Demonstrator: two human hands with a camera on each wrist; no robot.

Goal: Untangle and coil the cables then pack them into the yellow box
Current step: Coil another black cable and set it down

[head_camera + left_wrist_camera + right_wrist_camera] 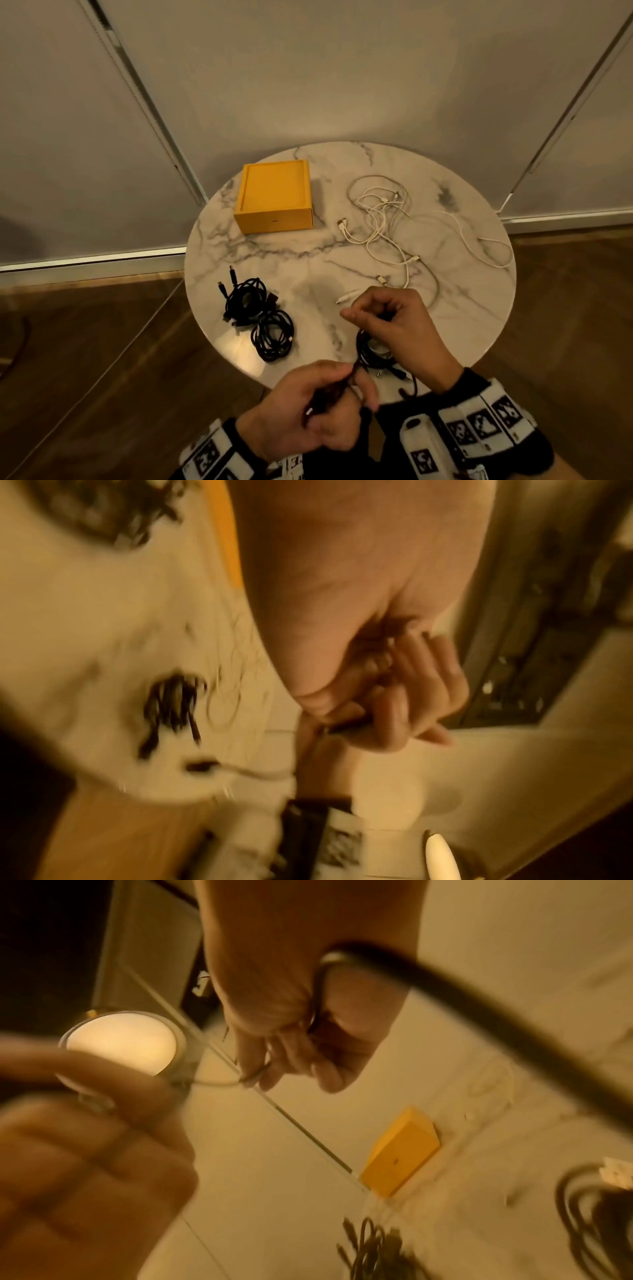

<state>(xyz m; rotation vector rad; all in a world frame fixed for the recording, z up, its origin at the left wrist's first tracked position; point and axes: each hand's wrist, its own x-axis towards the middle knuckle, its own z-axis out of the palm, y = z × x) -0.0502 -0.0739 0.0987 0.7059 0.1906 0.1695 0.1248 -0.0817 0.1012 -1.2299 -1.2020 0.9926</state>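
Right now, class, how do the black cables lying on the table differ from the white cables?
The black cables are wound into tight coils at the table's near left; the white cables sprawl in a loose tangle at its far right. The black cables are dark and bundled compactly; the white cables spread widely, plugs scattered. Both lie outside the yellow box, untouched by either hand.

Warm, dim indoor light tints all three views amber. In the head view a soft glare patch sits on the marble table (260, 356) at its near edge, and the wall lines bow outward at the frame edges. Both wrist views are heavily motion-blurred and smeared; a round lamp (121, 1042) glows overexposed in the right wrist view.
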